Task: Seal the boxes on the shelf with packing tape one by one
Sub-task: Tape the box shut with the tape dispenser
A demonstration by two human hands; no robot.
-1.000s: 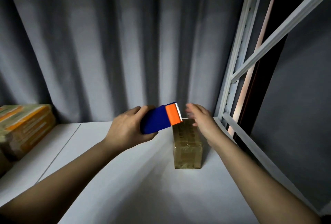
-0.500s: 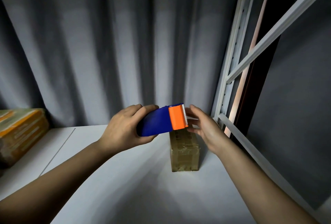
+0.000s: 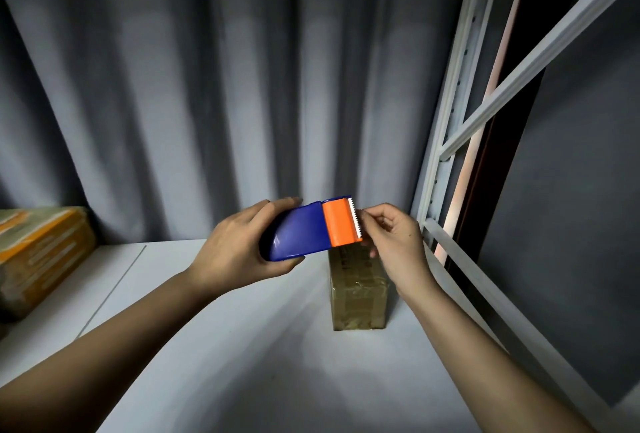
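I see my left hand (image 3: 239,252) clenched around the blue-and-orange tape dispenser (image 3: 311,230). My right hand (image 3: 394,237) pinches at its toothed edge; tape itself unclear. 1 brown box (image 3: 358,289) stands on the shelf (image 3: 242,363) just below that grip.

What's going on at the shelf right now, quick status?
Left hand grips the blue-and-orange tape dispenser. Right hand pinches at its toothed edge. Small brown box on the shelf below, untouched. Nothing in the way.
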